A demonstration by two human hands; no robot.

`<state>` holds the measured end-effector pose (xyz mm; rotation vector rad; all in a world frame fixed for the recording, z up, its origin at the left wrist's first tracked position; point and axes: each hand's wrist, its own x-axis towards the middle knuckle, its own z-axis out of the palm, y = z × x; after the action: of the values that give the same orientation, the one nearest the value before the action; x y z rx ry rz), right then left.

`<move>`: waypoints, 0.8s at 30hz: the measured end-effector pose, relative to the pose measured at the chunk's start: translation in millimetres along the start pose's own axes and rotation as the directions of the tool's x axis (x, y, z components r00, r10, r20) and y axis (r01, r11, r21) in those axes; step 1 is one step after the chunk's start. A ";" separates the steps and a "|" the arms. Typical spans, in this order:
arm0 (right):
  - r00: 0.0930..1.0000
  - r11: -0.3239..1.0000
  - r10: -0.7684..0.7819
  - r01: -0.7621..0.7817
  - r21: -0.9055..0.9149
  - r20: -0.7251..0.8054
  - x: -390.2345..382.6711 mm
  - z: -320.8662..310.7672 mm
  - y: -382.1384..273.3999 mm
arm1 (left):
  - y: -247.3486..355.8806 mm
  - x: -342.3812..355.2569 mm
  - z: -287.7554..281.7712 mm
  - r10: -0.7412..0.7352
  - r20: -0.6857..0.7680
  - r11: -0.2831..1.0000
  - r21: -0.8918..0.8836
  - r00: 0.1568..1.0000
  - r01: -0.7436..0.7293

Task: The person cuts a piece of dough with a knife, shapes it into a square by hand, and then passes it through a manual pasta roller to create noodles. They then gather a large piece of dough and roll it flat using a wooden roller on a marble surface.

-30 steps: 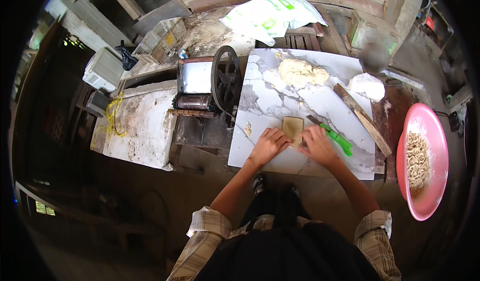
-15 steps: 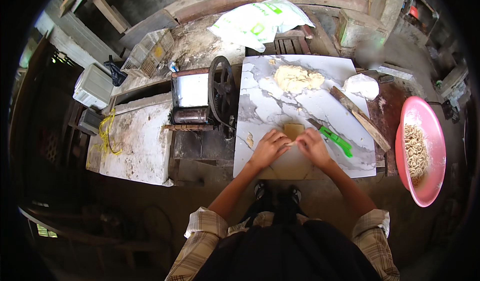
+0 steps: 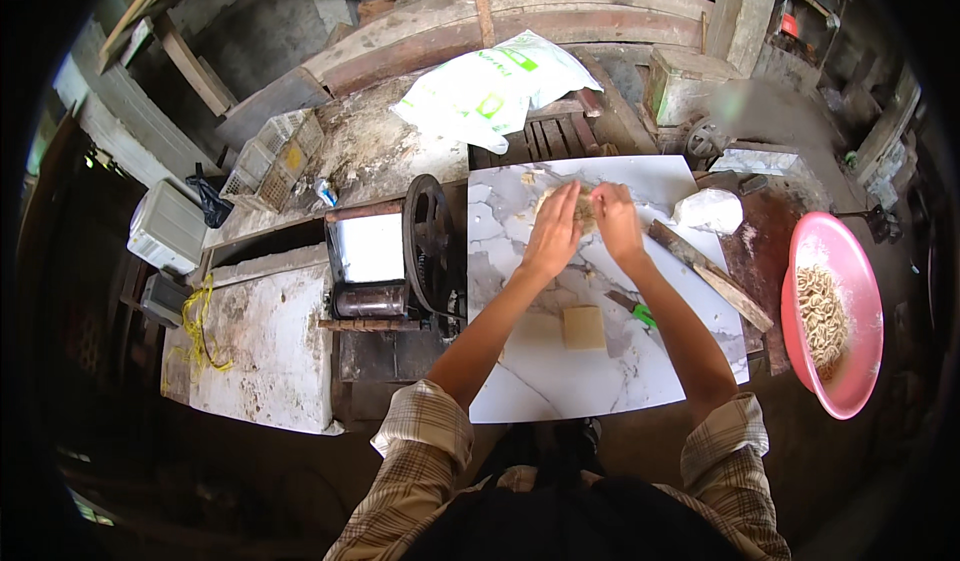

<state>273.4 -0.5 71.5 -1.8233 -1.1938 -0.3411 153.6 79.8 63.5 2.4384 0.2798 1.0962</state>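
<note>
At the far part of the marble-patterned board point(image 3: 510, 381), my left hand point(image 3: 556, 233) and my right hand point(image 3: 618, 223) press in on a pale lump of dough point(image 3: 586, 211). The left fingers are held together along its left side; the right fingers curl at its right side. Both hands hide most of the lump. Closer to me lies a flat tan square piece point(image 3: 584, 328). A knife with a green handle point(image 3: 643, 315) rests beside it, its handle end hidden under my right forearm. Small dough scraps point(image 3: 528, 177) lie behind my left hand.
A wooden strip point(image 3: 710, 273) and a white bag point(image 3: 708, 210) lie at the board's right. Beyond it stands a pink basin point(image 3: 868, 311) holding twisted dough strands point(image 3: 822, 321). A hand-cranked roller machine point(image 3: 372, 261) with a big wheel point(image 3: 425, 246) stands on the left. A white-green sack point(image 3: 490, 91) lies behind.
Both hands have moved away from me, from the tan square at the near edge to the dough lump. The square now lies uncovered. The whole view has shifted slightly.
</note>
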 end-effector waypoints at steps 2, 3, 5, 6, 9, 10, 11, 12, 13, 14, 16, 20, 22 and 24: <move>0.965 0.978 -0.143 0.173 -0.120 0.220 -18.0 11.5 4.1 | -11.5 -8.2 4.2 0.018 0.120 0.998 0.059 0.993 -0.026; 0.966 0.978 -0.138 0.168 -0.127 0.218 -31.8 14.4 6.4 | -11.8 -15.9 8.3 0.031 0.184 0.982 0.180 0.983 -0.064; 0.965 0.957 -0.243 0.255 -0.138 0.098 -53.5 20.7 3.3 | -16.7 -17.3 8.4 0.033 0.245 0.947 0.303 0.969 -0.109; 0.966 0.959 -0.236 0.249 -0.137 0.103 -54.7 18.6 2.4 | -17.8 -20.6 9.3 0.032 0.256 0.934 0.338 0.966 -0.120; 0.922 0.855 -0.217 0.338 -0.393 0.320 -52.6 7.2 1.1 | -18.3 -25.9 10.9 0.011 0.304 0.902 0.409 0.953 -0.140; 0.922 0.855 -0.211 0.335 -0.395 0.325 -51.7 4.3 -1.9 | -17.8 -24.7 10.1 0.009 0.307 0.904 0.404 0.952 -0.139; 0.927 0.829 -0.186 0.327 -0.454 0.327 -51.6 1.5 -5.3 | -17.0 -24.5 8.9 0.004 0.299 0.909 0.398 0.954 -0.128; 0.932 0.799 -0.161 0.315 -0.512 0.324 -52.2 -0.6 -5.3 | -16.1 -23.7 7.2 0.002 0.293 0.912 0.392 0.956 -0.122; 0.950 0.853 -0.109 0.240 -0.464 0.292 -59.0 -4.8 -7.0 | -12.8 -28.2 4.6 -0.009 0.284 0.912 0.396 0.959 -0.109; 0.950 0.854 -0.105 0.237 -0.464 0.293 -70.5 -8.3 -8.7 | -8.5 -37.7 0.0 -0.010 0.288 0.912 0.395 0.958 -0.109; 0.971 0.976 0.008 0.044 -0.215 0.237 -96.4 -20.9 -7.4 | 3.3 -60.2 -7.6 -0.095 0.279 0.983 0.177 0.955 0.046; 0.904 0.986 -0.087 0.139 -0.094 0.418 -142.2 -32.5 -17.4 | 14.1 -116.6 -21.6 0.012 0.335 0.985 0.156 0.942 -0.069; 0.905 0.984 -0.067 0.131 -0.125 0.419 -152.2 -33.9 -21.5 | 32.9 -129.8 -24.6 0.008 0.312 0.980 0.187 0.950 -0.070; 0.897 0.959 -0.111 0.210 -0.190 0.428 -156.8 -37.0 -28.3 | 40.8 -137.1 -27.1 -0.004 0.282 0.970 0.234 0.959 -0.065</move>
<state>180.6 -118.7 6.9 -2.0699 -1.6657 -0.1951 42.4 3.4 8.7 2.7831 0.2988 0.7477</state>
